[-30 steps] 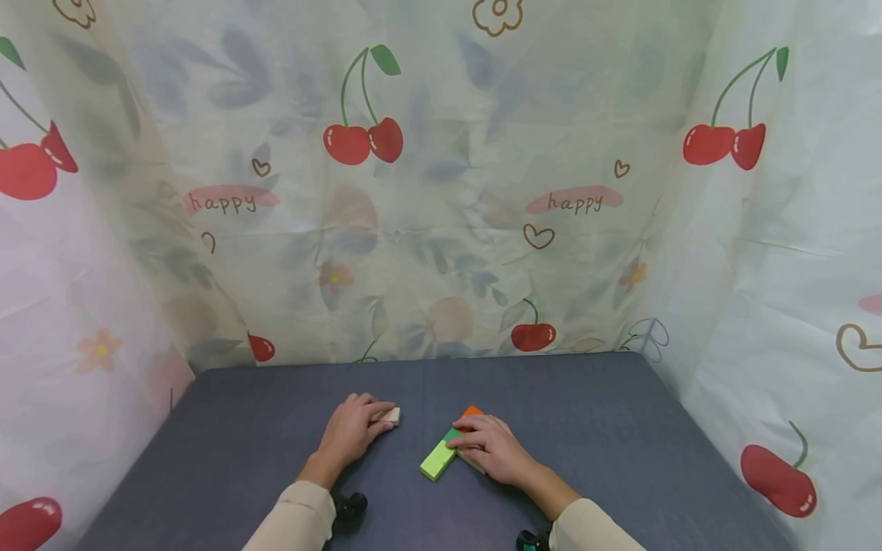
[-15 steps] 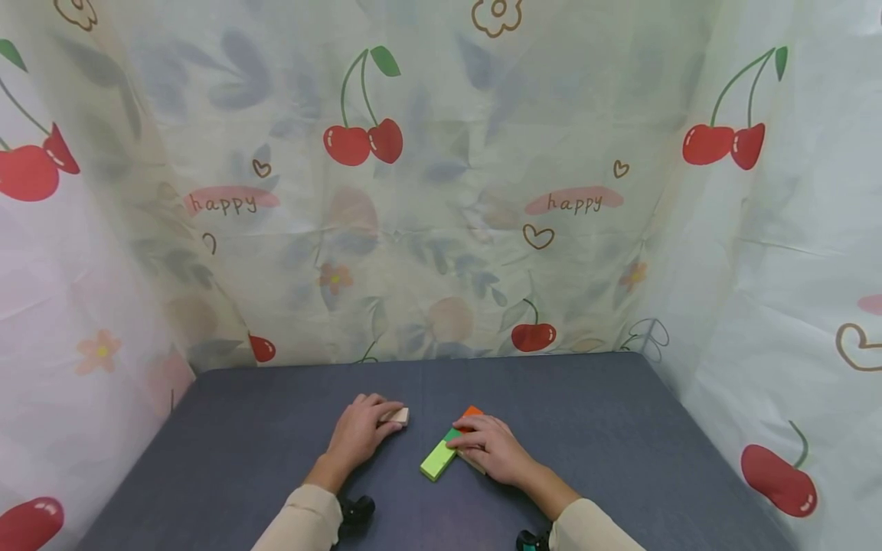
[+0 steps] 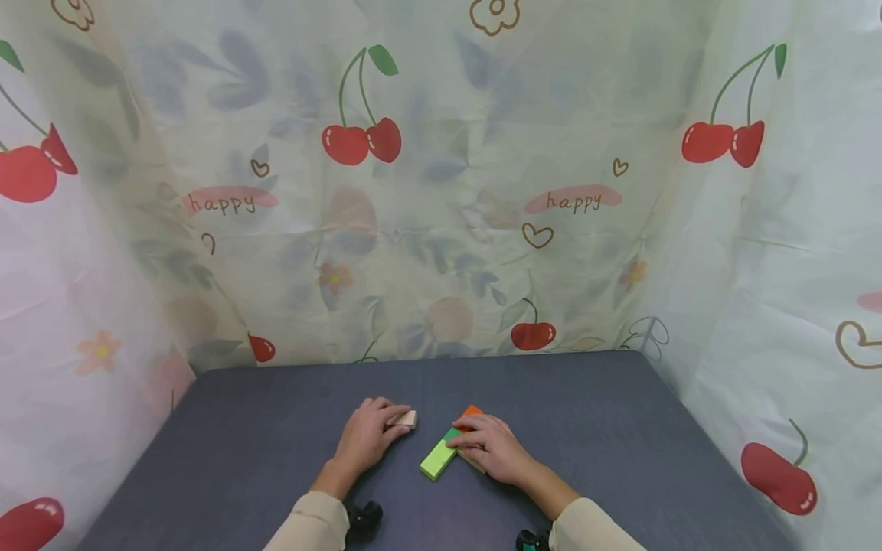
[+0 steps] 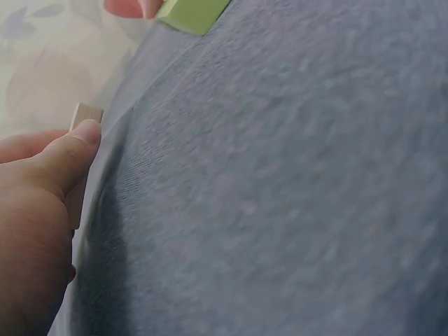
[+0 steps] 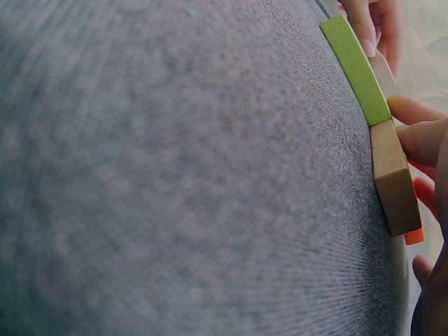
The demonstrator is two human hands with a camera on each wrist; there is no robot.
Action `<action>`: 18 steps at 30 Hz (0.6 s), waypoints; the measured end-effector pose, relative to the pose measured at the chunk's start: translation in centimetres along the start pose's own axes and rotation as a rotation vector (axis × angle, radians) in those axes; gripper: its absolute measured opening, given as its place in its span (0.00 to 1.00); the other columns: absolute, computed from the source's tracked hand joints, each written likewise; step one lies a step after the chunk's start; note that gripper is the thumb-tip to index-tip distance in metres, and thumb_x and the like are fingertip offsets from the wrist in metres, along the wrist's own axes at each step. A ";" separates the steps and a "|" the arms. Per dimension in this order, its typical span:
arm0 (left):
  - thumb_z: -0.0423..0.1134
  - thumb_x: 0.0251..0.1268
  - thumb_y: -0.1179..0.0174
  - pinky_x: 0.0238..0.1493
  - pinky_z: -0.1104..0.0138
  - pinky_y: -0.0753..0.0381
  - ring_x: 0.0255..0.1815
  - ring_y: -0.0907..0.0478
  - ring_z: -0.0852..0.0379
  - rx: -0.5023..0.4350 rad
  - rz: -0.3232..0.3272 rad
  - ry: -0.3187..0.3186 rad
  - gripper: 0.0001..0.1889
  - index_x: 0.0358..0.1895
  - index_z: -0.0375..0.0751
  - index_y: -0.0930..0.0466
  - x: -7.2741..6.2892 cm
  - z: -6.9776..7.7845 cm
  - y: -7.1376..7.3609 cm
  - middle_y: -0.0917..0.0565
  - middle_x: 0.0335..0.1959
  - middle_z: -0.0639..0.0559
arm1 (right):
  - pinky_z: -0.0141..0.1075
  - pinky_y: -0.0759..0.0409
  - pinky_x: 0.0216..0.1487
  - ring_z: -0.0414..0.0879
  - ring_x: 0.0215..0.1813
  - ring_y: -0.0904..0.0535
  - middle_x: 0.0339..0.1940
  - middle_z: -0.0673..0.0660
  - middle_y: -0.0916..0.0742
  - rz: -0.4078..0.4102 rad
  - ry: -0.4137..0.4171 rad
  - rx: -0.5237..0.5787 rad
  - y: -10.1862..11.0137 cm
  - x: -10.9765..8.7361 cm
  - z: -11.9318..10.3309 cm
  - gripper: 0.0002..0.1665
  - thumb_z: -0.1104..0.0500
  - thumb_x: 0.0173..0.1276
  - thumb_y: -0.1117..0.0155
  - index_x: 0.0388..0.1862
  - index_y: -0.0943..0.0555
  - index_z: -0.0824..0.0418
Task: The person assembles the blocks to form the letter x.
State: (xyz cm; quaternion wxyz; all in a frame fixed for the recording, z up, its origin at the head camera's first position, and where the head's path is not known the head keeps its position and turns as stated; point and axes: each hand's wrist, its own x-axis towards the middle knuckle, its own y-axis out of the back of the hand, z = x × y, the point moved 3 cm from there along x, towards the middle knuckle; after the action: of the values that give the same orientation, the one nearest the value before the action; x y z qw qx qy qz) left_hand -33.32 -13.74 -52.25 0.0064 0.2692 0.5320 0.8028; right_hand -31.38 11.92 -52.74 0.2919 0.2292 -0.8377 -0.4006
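My left hand (image 3: 365, 436) pinches a pale wooden block (image 3: 408, 419) between thumb and fingers, near the table's middle. In the left wrist view the thumb lies along that block's side. To the right, a diagonal row of blocks lies on the cloth: lime green (image 3: 437, 461) in front, dark green (image 3: 451, 435) behind it, orange (image 3: 472, 410) at the far end. A plain wooden block (image 5: 395, 196) meets the lime one at an angle. My right hand (image 3: 501, 453) rests over these blocks, its fingertips on the row, covering part of the orange and wooden blocks.
A dark grey cloth (image 3: 276, 451) covers the table. Patterned curtains (image 3: 427, 252) stand close along its back and both sides. Dark camera mounts (image 3: 365, 518) sit at both wrists.
My left hand has slid a little to the right with the pale wooden block, closer to the row. The right hand and the coloured blocks have stayed in place.
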 end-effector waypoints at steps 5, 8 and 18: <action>0.53 0.60 0.34 0.37 0.61 0.29 0.37 0.30 0.59 -0.016 -0.007 0.002 0.18 0.53 0.58 0.15 0.0 0.5 -0.2 0.20 0.40 0.59 | 0.60 0.42 0.64 0.54 0.66 0.31 0.62 0.53 0.21 -0.003 -0.002 -0.007 0.1 0.1 -0.2 0.17 0.61 0.68 0.37 0.52 0.13 0.46; 0.53 0.60 0.34 0.38 0.61 0.29 0.37 0.29 0.59 -0.025 -0.020 0.009 0.18 0.54 0.58 0.15 0.0 0.8 -0.3 0.20 0.40 0.59 | 0.60 0.43 0.64 0.54 0.67 0.31 0.62 0.53 0.21 -0.007 -0.005 -0.006 0.1 0.0 -0.2 0.17 0.61 0.68 0.37 0.52 0.13 0.46; 0.54 0.59 0.33 0.37 0.62 0.28 0.37 0.29 0.59 -0.033 -0.011 -0.010 0.19 0.54 0.59 0.16 0.2 1.7 -0.9 0.20 0.41 0.58 | 0.61 0.43 0.64 0.54 0.67 0.32 0.63 0.53 0.21 -0.007 -0.007 -0.003 0.0 0.0 0.0 0.16 0.60 0.69 0.37 0.52 0.14 0.46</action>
State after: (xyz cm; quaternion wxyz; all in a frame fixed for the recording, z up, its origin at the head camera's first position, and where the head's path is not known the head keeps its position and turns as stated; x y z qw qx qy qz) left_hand -32.98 -11.84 -52.49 0.0180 0.2700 0.5200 0.8102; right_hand -31.39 11.90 -52.71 0.2881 0.2302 -0.8373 -0.4037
